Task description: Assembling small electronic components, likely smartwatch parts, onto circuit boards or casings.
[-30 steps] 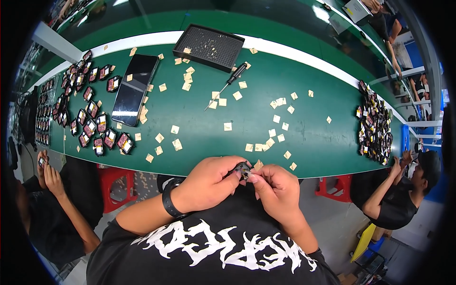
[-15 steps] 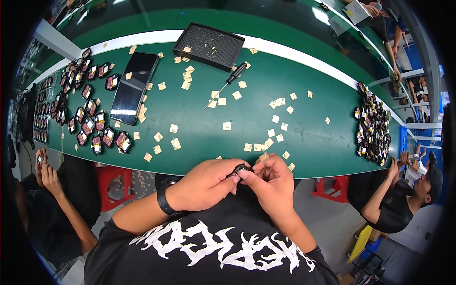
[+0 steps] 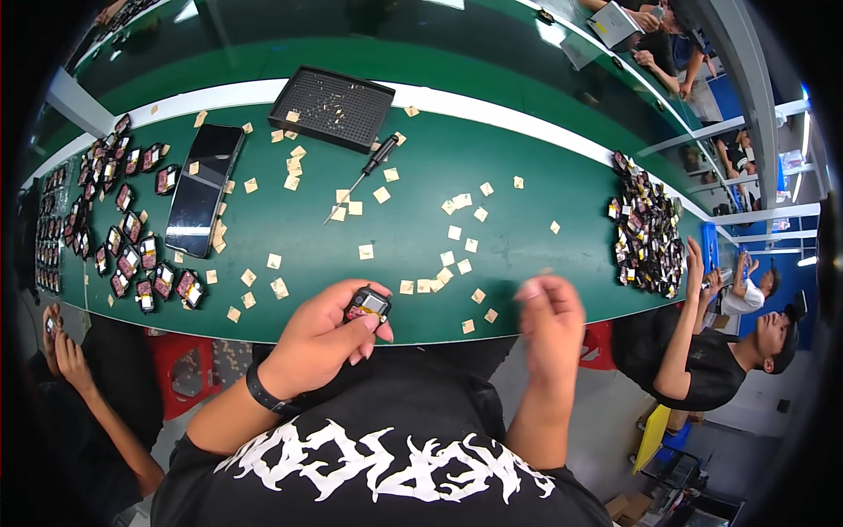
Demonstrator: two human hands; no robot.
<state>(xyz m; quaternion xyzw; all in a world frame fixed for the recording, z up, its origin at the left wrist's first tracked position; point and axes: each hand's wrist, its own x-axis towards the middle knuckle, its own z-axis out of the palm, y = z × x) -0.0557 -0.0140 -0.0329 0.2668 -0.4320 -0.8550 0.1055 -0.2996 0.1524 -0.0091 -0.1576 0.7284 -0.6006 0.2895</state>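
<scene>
My left hand [image 3: 329,329] is closed round a small black electronic module [image 3: 369,304] with a pinkish circuit board and a pale part on its face, which is turned up. It is just over the table's near edge. My right hand [image 3: 553,321] is apart from it, off to the right above the near edge. Its fingers are curled in toward the thumb and blurred by motion; a faint tan smear shows at their tips, too indistinct to name. Small tan paper squares [image 3: 366,252] lie scattered on the green table [image 3: 404,303] beyond my hands.
A phone [image 3: 204,193], a screwdriver [image 3: 362,176] and a black tray [image 3: 334,110] lie farther back. Similar modules are spread at the left [image 3: 147,253] and heaped at the right [image 3: 645,228]. People sit at both sides, one on the right with a raised hand [image 3: 694,268].
My hands have parted. The left has moved left with the module, now showing its board side; the right has moved right. A paper square at my right fingers is no longer distinct. The view has shifted.
</scene>
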